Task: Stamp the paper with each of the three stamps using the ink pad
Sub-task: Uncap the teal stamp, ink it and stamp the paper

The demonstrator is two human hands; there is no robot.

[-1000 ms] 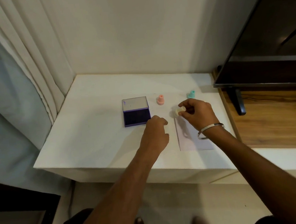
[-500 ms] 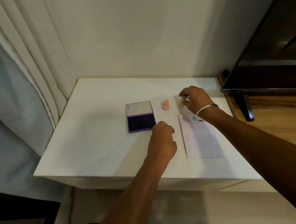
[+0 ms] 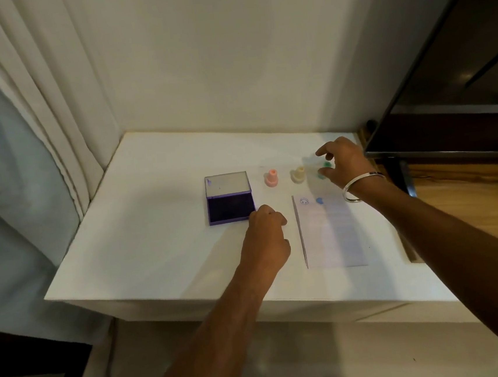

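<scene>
The right hand (image 3: 344, 165) reaches over the green stamp (image 3: 324, 169) at the table's (image 3: 160, 227) far right, fingers spread and curved about it, though motion blur leaves it unclear whether they grip or merely touch it. The left hand (image 3: 266, 239) rests on the table as a loose fist holding nothing, just beside the near right corner of the open ink pad (image 3: 229, 197). The paper (image 3: 331, 235) lies flat, long axis running toward the wall, two marks at its far end; the pink stamp (image 3: 271, 178) and cream stamp (image 3: 298, 175) stand upright between pad and green stamp.
</scene>
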